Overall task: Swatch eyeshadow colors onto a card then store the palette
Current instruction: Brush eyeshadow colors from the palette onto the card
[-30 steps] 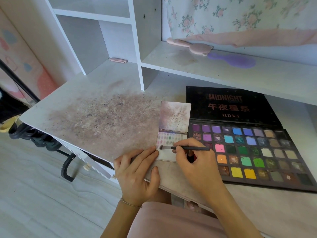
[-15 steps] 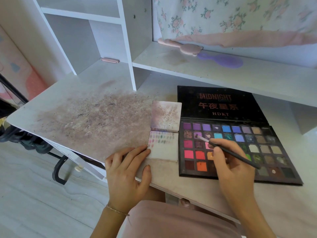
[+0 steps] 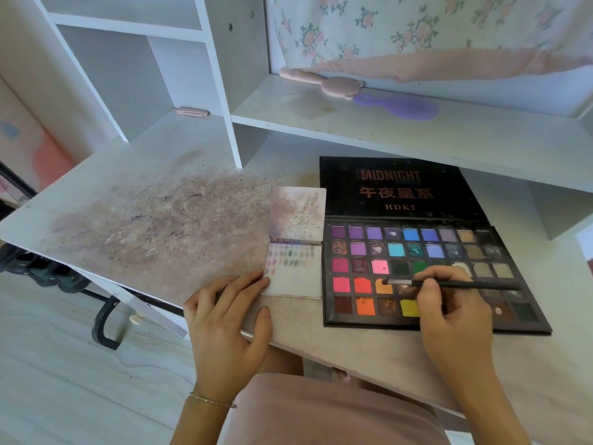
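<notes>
A white desk (image 3: 134, 226), smudged with powder, sits under shelves. The left hand (image 3: 224, 319) lies flat at its near edge, straight fingers (image 3: 253, 284) touching the card's lower left corner. The card (image 3: 293, 271) lies just left of the palette; swatches fill only its top rows, so much is left bare. The palette (image 3: 426, 271) lies open, not yet stored. The right hand (image 3: 449, 313) pinches a brush (image 3: 449, 284), its tip at an orange pan, judged to be loading colour.

Open stained desk (image 3: 134, 226) left of card (image 3: 293, 274); palette (image 3: 417, 268) right, shelf (image 3: 385, 130) behind.
</notes>
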`<state>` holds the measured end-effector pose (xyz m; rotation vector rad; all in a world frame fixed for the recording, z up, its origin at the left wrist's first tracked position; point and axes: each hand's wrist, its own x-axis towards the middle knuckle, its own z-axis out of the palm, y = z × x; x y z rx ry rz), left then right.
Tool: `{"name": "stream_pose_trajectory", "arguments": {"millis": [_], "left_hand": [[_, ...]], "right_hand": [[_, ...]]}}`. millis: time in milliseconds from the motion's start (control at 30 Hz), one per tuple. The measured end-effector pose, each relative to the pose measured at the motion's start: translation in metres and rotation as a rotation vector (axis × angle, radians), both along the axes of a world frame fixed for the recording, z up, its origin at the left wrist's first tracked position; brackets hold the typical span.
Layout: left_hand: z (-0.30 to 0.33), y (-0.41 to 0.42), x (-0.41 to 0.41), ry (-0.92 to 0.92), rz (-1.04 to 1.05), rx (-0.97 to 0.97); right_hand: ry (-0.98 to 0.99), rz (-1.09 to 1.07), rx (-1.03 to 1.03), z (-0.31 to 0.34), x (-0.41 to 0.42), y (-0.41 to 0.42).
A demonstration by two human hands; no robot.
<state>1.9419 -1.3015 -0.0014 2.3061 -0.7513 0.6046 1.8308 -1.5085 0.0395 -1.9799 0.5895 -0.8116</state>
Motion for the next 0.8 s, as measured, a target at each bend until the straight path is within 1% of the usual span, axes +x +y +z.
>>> {"name": "stream_pose_trajectory", "arguments": {"millis": [133,300,500,800], "left_hand": [[0.0002,0.0004,-0.0004,0.010,-0.003,0.000],[0.0009,0.0001,-0.0010,0.017,0.003,-0.007],[0.0013,-0.0010,-0.0015,0.010,0.008,-0.017],[-0.0004,0.0004,-0.0007,0.000,0.015,-0.013]], "right_hand": [[0.054,0.036,-0.048,0.0000,0.0005,0.0004],[0.049,0.016,-0.029,0.0009,0.0023,-0.0004],[0.049,0.028,-0.054,0.0023,0.0020,0.0005],[-0.027,0.067,0.052,0.0033,0.0088,0.0052]]}}
